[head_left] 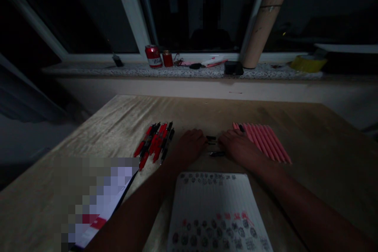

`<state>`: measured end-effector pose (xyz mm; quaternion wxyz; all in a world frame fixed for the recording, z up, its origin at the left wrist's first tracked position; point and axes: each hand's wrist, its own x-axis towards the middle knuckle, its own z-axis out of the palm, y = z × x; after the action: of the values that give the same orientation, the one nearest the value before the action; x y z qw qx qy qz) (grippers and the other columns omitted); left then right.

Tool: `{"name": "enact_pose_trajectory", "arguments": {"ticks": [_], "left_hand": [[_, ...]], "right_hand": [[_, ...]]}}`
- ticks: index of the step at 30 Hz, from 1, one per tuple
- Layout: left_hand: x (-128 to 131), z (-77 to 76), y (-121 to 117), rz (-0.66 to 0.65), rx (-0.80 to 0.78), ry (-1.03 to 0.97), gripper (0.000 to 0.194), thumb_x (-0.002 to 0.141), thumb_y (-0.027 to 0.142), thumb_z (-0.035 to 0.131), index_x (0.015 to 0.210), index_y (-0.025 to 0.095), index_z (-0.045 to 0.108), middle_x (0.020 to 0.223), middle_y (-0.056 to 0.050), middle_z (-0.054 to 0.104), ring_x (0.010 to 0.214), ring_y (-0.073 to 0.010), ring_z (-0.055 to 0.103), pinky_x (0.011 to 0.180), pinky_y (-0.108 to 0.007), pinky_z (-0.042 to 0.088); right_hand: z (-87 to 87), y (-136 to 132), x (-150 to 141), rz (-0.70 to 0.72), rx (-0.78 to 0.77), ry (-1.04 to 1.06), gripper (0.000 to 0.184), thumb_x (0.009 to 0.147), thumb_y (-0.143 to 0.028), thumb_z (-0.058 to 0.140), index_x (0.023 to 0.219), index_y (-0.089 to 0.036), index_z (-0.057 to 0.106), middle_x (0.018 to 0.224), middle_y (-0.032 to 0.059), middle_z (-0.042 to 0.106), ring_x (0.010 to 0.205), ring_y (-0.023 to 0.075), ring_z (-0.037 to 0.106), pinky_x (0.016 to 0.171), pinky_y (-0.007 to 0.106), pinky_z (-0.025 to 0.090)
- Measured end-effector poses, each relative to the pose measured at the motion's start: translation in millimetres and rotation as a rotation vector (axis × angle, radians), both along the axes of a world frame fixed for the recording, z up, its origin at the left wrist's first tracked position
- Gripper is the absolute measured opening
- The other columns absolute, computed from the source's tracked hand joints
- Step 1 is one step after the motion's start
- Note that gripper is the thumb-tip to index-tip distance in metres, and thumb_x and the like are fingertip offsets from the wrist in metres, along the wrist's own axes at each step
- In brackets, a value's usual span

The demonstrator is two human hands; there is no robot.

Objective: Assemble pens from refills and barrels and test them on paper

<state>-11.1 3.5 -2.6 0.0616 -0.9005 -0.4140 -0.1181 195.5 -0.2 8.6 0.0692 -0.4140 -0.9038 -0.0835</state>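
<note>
Side by side above the table, my left hand (191, 142) and my right hand (233, 141) have their fingers curled toward each other. Short black pen parts (211, 138) show in the narrow gap between them, touching the left fingertips. What the right fingers hold is hidden in the dim light. Just below the gap lies a black pen (217, 153). Red and black pens (155, 141) are bunched left of my left hand. Beside my right hand is a row of pink pencils (267, 141), with a small black piece (241, 128) at its left end.
A lined notebook (214, 201) with black and red marks lies below my hands. At lower left is a lit screen (118, 189), partly pixelated. Along the windowsill stand a red can (153, 56), a red jar (167, 59), a cardboard tube (262, 31) and yellow tape (308, 63).
</note>
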Motion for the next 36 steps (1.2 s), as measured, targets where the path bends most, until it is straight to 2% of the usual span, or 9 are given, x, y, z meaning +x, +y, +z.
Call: {"name": "enact_pose_trajectory", "arguments": {"ticks": [5, 14, 24, 31, 36], "left_hand": [[1.0, 2.4, -2.1, -0.025, 0.016, 0.029, 0.016, 0.091, 0.024, 0.044, 0.090, 0.016, 0.058, 0.093, -0.006, 0.055, 0.086, -0.0190, 0.051, 0.082, -0.035, 0.039], [4.3, 1.4, -2.9, -0.034, 0.018, -0.015, 0.020, 0.092, 0.027, 0.042, 0.089, 0.016, 0.058, 0.092, -0.006, 0.056, 0.087, -0.0189, 0.051, 0.082, -0.035, 0.039], [3.8, 7.2, -4.5, -0.046, -0.042, -0.067, 0.023, 0.092, 0.029, 0.040, 0.091, 0.016, 0.059, 0.088, -0.005, 0.063, 0.086, -0.0187, 0.055, 0.082, -0.035, 0.038], [3.4, 5.7, -5.6, -0.020, -0.039, -0.117, 0.025, 0.091, 0.035, 0.042, 0.093, 0.017, 0.060, 0.090, -0.005, 0.064, 0.086, -0.0187, 0.056, 0.082, -0.036, 0.037], [2.6, 5.8, -4.9, -0.081, -0.057, -0.090, 0.024, 0.092, 0.032, 0.041, 0.091, 0.018, 0.061, 0.091, -0.004, 0.064, 0.087, -0.0172, 0.056, 0.082, -0.034, 0.037]], "right_hand": [[-2.2, -0.7, -1.5, 0.021, 0.011, 0.010, 0.009, 0.086, -0.016, 0.049, 0.085, -0.016, 0.059, 0.082, 0.0056, 0.063, 0.081, 0.0200, 0.054, 0.076, 0.032, 0.031], [-5.2, 0.5, -3.2, 0.025, -0.009, 0.061, 0.007, 0.085, -0.016, 0.051, 0.086, -0.016, 0.058, 0.083, 0.0054, 0.062, 0.082, 0.0201, 0.053, 0.077, 0.031, 0.032], [0.3, -2.6, -5.9, 0.013, -0.039, 0.094, 0.008, 0.086, -0.016, 0.051, 0.087, -0.016, 0.059, 0.083, 0.0058, 0.062, 0.082, 0.0197, 0.053, 0.076, 0.031, 0.033], [-2.1, -3.3, -8.4, 0.040, 0.010, 0.069, 0.010, 0.086, -0.015, 0.049, 0.085, -0.016, 0.059, 0.083, 0.0063, 0.062, 0.082, 0.0197, 0.054, 0.075, 0.031, 0.034], [-0.5, -4.5, -9.1, 0.047, -0.002, 0.063, 0.009, 0.086, -0.015, 0.050, 0.086, -0.016, 0.059, 0.082, 0.0055, 0.061, 0.081, 0.0194, 0.053, 0.075, 0.031, 0.034]]}}
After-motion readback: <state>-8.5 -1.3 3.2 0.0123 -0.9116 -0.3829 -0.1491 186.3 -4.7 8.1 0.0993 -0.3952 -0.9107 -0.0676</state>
